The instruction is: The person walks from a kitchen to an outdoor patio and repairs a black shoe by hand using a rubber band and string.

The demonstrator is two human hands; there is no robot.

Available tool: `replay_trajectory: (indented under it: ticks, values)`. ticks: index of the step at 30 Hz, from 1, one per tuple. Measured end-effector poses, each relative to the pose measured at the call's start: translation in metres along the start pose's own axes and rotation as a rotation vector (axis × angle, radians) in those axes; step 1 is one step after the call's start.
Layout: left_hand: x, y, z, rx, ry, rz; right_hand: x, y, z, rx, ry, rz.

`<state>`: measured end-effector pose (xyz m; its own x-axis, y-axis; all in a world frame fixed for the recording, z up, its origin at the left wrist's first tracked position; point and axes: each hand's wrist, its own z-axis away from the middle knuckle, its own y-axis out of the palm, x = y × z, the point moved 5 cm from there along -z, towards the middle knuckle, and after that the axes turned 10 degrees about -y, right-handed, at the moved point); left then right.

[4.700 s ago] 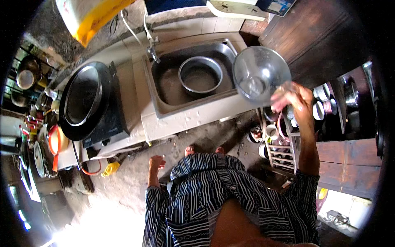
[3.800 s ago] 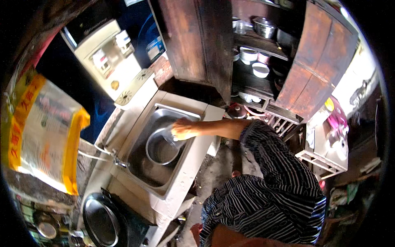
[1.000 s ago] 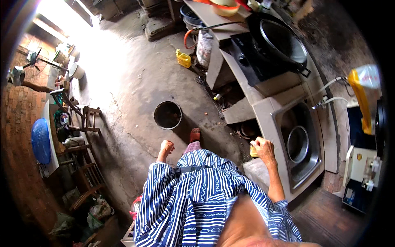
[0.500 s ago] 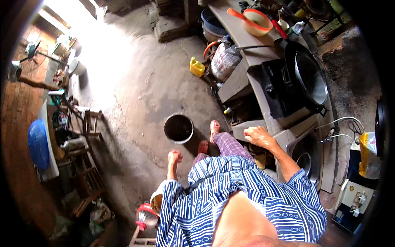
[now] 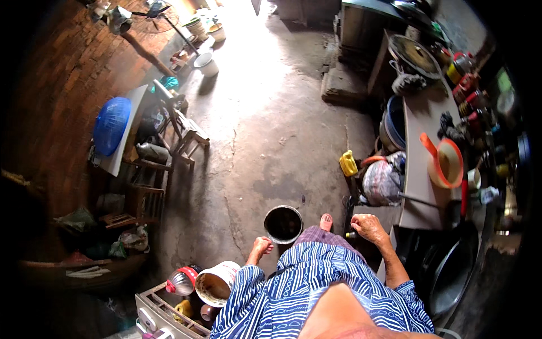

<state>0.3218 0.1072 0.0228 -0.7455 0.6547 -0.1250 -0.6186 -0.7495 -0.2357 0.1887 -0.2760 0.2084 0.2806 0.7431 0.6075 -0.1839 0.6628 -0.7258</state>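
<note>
A brick wall is seen at the far left, with a blue mesh dome [image 5: 111, 124] resting on a pale board and wooden stools [image 5: 182, 131] stacked beside it. Lower down, a crate [image 5: 164, 312] is seen at the bottom edge, and a red-capped plastic bottle [image 5: 182, 279] and a white bucket [image 5: 214, 282] are set just beside it.

The left hand [image 5: 261, 247] is held low beside the body, hanging free over the concrete floor [image 5: 271, 124]; nothing is gripped in it, and the fingers are loosely curled rather than pressed together. A dark round bucket [image 5: 283, 224] stands on the floor just beside this hand, between it and a bare foot [image 5: 326, 221]. It is not touched by either hand.

The right hand [image 5: 370, 226] is stretched towards the edge of the counter [image 5: 418, 181], palm down with the fingers bent; whether anything is pinched under it cannot be told. A yellow jug [image 5: 348, 163] and a knotted plastic bag [image 5: 381, 182] sit near it, under the counter's edge. On the counter an orange scoop [image 5: 446, 161] is laid, and further right a black wok [image 5: 451, 271] is seen, with jars [image 5: 463, 70] ranged along the far side.
</note>
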Motion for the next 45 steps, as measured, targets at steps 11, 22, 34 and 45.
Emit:
replay_trajectory:
  ticks: [11, 22, 34, 45]
  values:
    - [-0.128, 0.019, -0.024, -0.039, -0.085, 0.055, -0.002, -0.105, -0.239, 0.041, -0.473, 0.184]
    - [-0.404, -0.05, -0.068, -0.096, 0.127, 0.296, -0.274, -0.132, -0.431, 0.33, -0.01, -0.171]
    - [-0.696, -0.038, -0.184, -0.107, 0.188, 0.297, -0.348, -0.31, -0.642, 0.273, 0.275, -0.45]
    - [-0.722, -0.068, -0.156, -0.263, -0.154, 0.75, -0.306, -0.402, -1.077, 0.508, 0.021, -0.773]
